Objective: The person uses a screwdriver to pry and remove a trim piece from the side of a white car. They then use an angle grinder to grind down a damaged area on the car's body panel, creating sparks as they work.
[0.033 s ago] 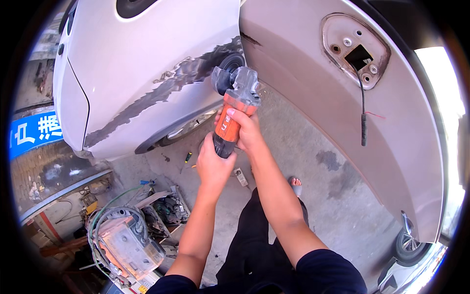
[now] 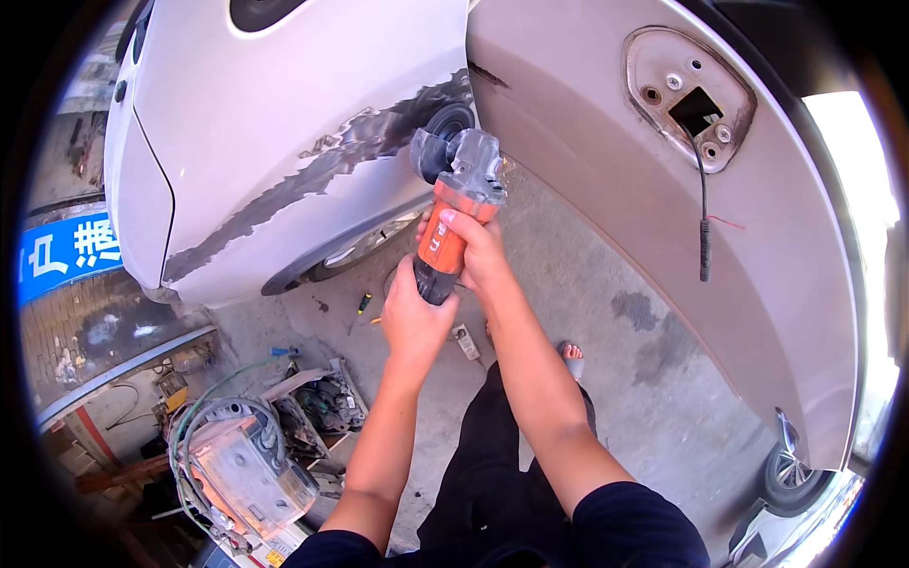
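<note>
An orange and grey angle grinder (image 2: 445, 244) is held in both my hands, tilted up toward a pale car fender (image 2: 256, 114). My left hand (image 2: 417, 312) is closed round its black rear end. Higher up, my right hand (image 2: 478, 248) wraps the orange body, thumb lying along the top. The dark round disc (image 2: 449, 121) sits against the fender beside the door gap; whether it spins I cannot tell. A ragged dark band of stripped paint (image 2: 284, 194) runs across the fender from the disc toward the lower left. A clear guard partly covers the disc.
The open car door (image 2: 606, 161) curves along the right, a cable (image 2: 704, 213) hanging from its mirror mount. Below the fender is a wheel (image 2: 365, 241). A screwdriver (image 2: 365, 302) and a power strip (image 2: 466, 343) lie on the floor. A hose-wrapped machine (image 2: 248, 469) stands lower left.
</note>
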Demonstrator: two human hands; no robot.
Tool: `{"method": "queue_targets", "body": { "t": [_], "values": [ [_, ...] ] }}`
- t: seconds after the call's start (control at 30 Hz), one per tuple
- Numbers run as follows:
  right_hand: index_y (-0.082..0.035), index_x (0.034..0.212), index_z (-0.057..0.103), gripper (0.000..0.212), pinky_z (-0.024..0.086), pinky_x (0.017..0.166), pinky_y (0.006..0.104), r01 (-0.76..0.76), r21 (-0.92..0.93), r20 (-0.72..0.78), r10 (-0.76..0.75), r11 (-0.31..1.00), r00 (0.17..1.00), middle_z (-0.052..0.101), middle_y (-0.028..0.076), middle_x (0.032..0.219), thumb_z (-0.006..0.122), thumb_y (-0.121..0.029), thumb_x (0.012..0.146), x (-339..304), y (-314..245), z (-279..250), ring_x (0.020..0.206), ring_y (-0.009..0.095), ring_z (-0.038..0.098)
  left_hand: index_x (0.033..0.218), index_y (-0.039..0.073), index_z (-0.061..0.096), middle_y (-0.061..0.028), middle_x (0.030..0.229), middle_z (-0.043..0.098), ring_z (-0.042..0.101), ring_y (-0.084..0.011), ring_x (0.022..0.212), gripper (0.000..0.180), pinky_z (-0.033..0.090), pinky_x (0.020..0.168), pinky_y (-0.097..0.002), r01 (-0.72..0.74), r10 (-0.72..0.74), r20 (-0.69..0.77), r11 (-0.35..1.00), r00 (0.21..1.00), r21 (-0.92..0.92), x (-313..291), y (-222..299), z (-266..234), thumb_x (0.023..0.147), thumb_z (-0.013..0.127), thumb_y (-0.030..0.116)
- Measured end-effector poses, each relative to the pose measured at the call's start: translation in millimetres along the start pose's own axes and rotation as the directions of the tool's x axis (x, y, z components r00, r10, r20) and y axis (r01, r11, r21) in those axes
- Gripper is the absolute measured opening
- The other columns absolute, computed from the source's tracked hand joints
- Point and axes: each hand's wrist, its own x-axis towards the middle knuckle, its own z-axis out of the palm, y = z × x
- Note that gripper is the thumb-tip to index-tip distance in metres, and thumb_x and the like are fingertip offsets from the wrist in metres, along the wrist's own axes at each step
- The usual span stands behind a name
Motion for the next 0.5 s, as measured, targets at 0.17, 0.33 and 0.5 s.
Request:
{"method": "queue_targets", "body": {
  "t": [0.17, 0.33, 0.5],
  "values": [
    [-0.002, 0.131, 0.054, 0.045, 0.058, 0.081, 0.0429, -0.086, -0.121, -0.165, 0.065, 0.989, 0.984, 0.064, 0.013, 0.099, 0.061, -0.013, 0.089, -36, 8, 5, 0.088, 0.026, 0.066, 0.128, 0.003, 0.049, -0.0227, 0.107, 0.067, 0.065, -0.0432, 0.099, 0.069, 0.052, 0.082, -0.0499, 0.04, -0.032, 0.157, 0.998, 0.987, -0.046, -27, -14, -12, 0.068, 0.076, 0.021],
    [0.0, 0.132, 0.054, 0.048, 0.058, 0.083, 0.0449, -0.017, -0.121, -0.22, -0.011, 0.992, 0.975, 0.064, 0.016, 0.102, 0.063, -0.008, 0.086, -138, 6, -25, 0.093, 0.03, 0.067, 0.13, 0.006, 0.05, -0.0222, 0.112, 0.066, 0.065, -0.041, 0.103, 0.071, 0.054, 0.085, -0.0478, 0.046, -0.009, 0.249, 0.988, 0.968, -0.144, -123, -16, -14, 0.067, 0.079, 0.022],
    [0.001, 0.129, 0.051, 0.047, 0.055, 0.093, 0.0471, -0.028, -0.291, -0.247, -0.046, 0.956, 0.968, 0.063, 0.019, 0.106, 0.062, -0.013, 0.085, -220, -2, -40, 0.099, 0.033, 0.066, 0.129, 0.005, 0.051, -0.0191, 0.112, 0.066, 0.066, -0.0386, 0.102, 0.068, 0.055, 0.084, -0.0455, 0.097, -0.036, 0.277, 0.973, 0.96, -0.208, -205, -14, -4, 0.069, 0.079, 0.022]
  ]
}}
